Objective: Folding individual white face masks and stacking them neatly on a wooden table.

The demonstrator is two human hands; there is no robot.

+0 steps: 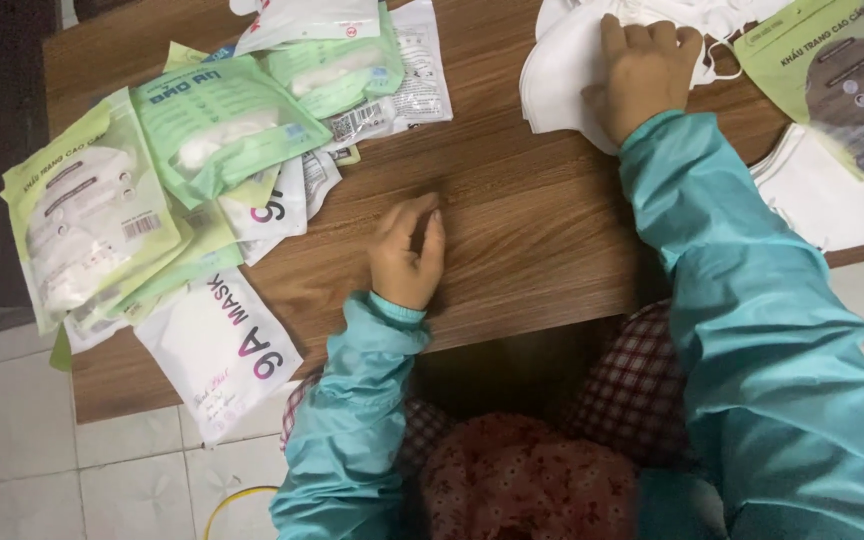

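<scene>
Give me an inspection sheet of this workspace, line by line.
Surface: wooden table, middle bare.
Job's things: white masks stacked at the far right; another white mask at the right edge.
Clutter: green-and-white packets heaped on the left, some overhanging the edge; one green packet far right.
Grips: right hand flat on the mask stack; left hand loosely curled on bare wood, holding nothing.
Cables: nothing seen.
Surroundings: tiled floor; yellow ring on it.
</scene>
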